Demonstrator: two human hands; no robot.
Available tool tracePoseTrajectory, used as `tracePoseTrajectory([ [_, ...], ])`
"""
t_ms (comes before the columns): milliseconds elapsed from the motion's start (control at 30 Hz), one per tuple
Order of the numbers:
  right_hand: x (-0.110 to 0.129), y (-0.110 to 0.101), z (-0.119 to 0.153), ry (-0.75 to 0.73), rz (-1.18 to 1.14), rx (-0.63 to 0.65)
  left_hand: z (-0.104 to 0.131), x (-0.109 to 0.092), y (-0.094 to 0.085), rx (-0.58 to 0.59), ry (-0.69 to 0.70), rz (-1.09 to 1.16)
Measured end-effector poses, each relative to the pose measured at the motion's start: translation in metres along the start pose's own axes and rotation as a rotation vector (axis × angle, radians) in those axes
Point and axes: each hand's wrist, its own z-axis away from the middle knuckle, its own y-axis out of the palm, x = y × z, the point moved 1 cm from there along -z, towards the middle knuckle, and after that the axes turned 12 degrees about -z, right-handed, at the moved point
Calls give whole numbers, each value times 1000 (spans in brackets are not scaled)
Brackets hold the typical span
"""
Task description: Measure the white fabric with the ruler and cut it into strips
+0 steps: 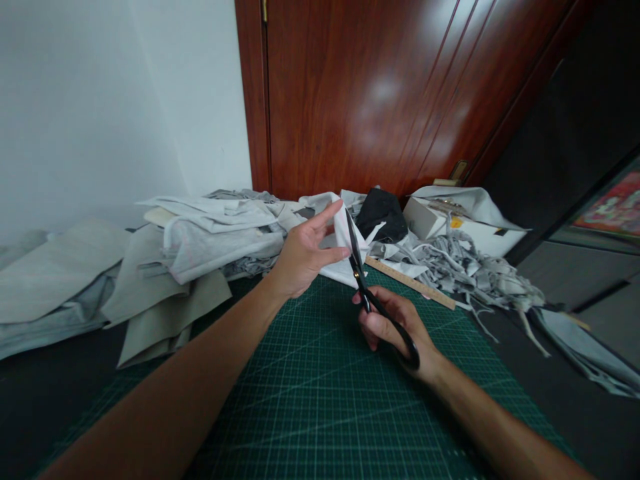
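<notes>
My right hand [393, 320] is wrapped round the handles of black scissors [356, 263], their blades pointing up and away from me. Just beyond the blades is a piece of white cloth [343, 230], raised above the far part of the green cutting mat [320, 373]. My left hand [307, 253] grips this cloth from the left side, thumb and forefinger reaching to its edge. The scissors' blades run along the cloth's right side, close to my left fingertips. Whether the cloth lies between the blades is hard to make out.
Folded pale cloth [220, 240] is piled at the left, near stiff beige sheets [165, 307]. A wooden ruler [410, 282] lies at the mat's far right. Behind it are tangled grey fabric strips [465, 263], a black cloth [381, 215] and a white box [425, 219]. A wooden door [350, 100] stands behind.
</notes>
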Motion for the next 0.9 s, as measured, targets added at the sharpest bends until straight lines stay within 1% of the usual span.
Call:
tracePoseTrajectory([
  [267, -3, -1, 0, -3, 9, 10, -1, 0, 0, -24, 14, -13],
  [567, -3, 0, 2, 41, 22, -4, 0, 2, 0, -21, 15, -7],
  [900, -3, 3, 1, 53, 33, -11, -1, 5, -1, -21, 11, 10],
])
